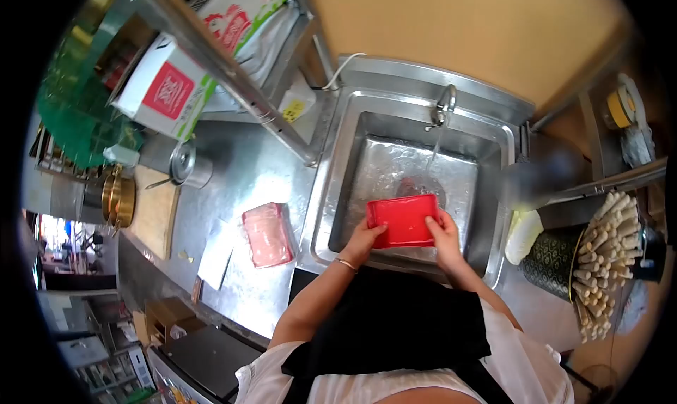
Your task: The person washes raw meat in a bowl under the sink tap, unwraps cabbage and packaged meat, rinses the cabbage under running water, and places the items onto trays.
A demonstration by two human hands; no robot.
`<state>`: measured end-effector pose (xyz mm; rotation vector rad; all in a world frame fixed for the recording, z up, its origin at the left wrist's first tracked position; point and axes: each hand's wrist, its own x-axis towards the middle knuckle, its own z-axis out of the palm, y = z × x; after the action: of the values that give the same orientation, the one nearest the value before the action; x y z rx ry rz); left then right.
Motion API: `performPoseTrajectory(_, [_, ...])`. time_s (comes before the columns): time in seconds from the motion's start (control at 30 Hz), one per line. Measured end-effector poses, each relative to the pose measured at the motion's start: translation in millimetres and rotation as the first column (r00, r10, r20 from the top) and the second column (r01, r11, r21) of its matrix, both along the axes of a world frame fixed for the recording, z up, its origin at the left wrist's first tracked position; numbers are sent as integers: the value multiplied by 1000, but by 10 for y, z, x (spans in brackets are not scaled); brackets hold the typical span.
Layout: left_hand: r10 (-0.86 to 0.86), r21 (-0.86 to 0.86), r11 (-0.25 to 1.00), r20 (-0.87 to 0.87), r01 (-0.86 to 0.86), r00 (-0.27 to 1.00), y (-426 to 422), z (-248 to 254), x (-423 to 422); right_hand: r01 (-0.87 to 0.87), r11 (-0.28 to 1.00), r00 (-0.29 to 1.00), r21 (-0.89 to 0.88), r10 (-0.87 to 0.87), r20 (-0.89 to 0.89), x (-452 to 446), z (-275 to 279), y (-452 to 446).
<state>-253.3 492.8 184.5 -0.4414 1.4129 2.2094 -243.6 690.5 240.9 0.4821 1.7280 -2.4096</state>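
Note:
A shallow red tray (403,221) is held over the near part of the metal sink (345,171). My left hand (364,240) grips its left end, with the thumb on the tray's inner face. At the right end my right hand (444,233) grips it the same way. Water runs from the faucet (446,104) into the sink behind the tray. Something dark reddish (411,186) lies in the basin just beyond the tray, too unclear to name. On the counter to the left rests a red tray of pale pink meat (267,235).
A cleaver (216,256), a metal can (190,166) and a cutting board (154,210) are on the left counter. Metal shelf posts and boxes (166,87) rise at the upper left. Right of the sink are a cabbage (524,236) and a patterned container (553,263) beside many pale sticks (606,263).

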Motion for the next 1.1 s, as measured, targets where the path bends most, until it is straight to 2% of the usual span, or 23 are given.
performPoseTrajectory(0.03, [-17,20,1000,-19,17,1000,10,13,-11,-9,998,999,-62,11,36,-2,-126,112])
performPoseTrajectory(0.1, [21,21,1000,-43,-20,999,-44,131,-11,-44,998,995,-37,47,84,9,-73,160])
performPoseTrajectory(0.17, [50,16,999,-58,-49,997,-184,245,10,-17,999,995,-28,20,100,24,248,121])
performPoseTrajectory(0.23, [208,-158,963,-83,-219,975,-459,349,-31,33,999,992,-16,-31,118,43,316,152])
performPoseTrajectory(0.3, [177,-211,954,-172,-212,969,-874,457,-117,-130,989,984,72,119,136,107,208,367])
performPoseTrajectory(0.37, [150,-505,837,-161,-212,975,-1189,637,-309,-165,980,977,114,147,153,237,-4,545])
performPoseTrajectory(0.43, [124,-599,775,-167,-200,978,-1547,551,-550,-227,948,966,224,189,178,392,-160,668])
performPoseTrajectory(0.5, [33,-773,633,-30,-44,999,-1690,741,-766,-212,946,964,245,161,212,511,-157,744])
performPoseTrajectory(0.57, [13,-840,523,-164,-146,986,-2011,327,-1007,-158,956,961,249,92,260,640,-168,880])
performPoseTrajectory(0.6, [-151,-935,337,-172,-113,974,-2060,338,-1107,-87,975,972,203,39,232,730,-259,956])
performPoseTrajectory(0.63, [-283,-965,200,-220,-167,934,-1942,583,-1101,-26,973,995,228,3,101,815,-298,981])
performPoseTrajectory(0.67, [-378,-959,173,-274,-223,884,-2106,448,-1162,-51,928,998,368,31,61,884,-353,1068])
performPoseTrajectory(0.7, [-471,-963,231,-235,-137,850,-2092,608,-1218,-34,886,999,463,13,48,959,-335,1133])
performPoseTrajectory(0.73, [-454,-987,-49,-114,-153,884,-2402,268,-1353,28,831,999,555,-43,13,1018,-267,1192])
performPoseTrajectory(0.77, [-393,-976,16,-207,-219,896,-2402,291,-1338,87,811,992,579,-125,26,1015,-80,1252])
performPoseTrajectory(0.8, [-386,-988,-92,-78,-122,919,-2342,423,-1341,182,741,974,646,-228,-14,1066,-54,1384])
performPoseTrajectory(0.87, [-457,-976,-80,-146,-204,878,-2484,351,-1351,338,526,913,780,-386,-136,1076,-8,1556])
performPoseTrajectory(0.9, [-471,-975,-6,-191,-220,861,-2424,468,-1273,402,377,871,835,-439,-221,1072,24,1662])
performPoseTrajectory(0.93, [-482,-970,60,-234,-234,844,-2295,645,-1163,431,290,844,854,-464,-269,1083,-75,1795])
performPoseTrajectory(0.97, [-492,-971,62,-231,-231,840,-2150,797,-1050,432,286,840,855,-474,-266,1059,-110,1845])
performPoseTrajectory(1.03, [-571,-925,240,-381,-296,727,-1825,1055,-749,387,212,827,898,-510,-236,1013,-175,1888])
performPoseTrajectory(1.07, [-570,-925,239,-381,-297,728,-1619,1144,-584,398,289,788,871,-593,-164,1010,-282,1847])
performPoseTrajectory(1.1, [-503,-905,344,-404,-252,764,-1402,1227,-429,400,291,790,869,-591,-166,1005,-217,1759])
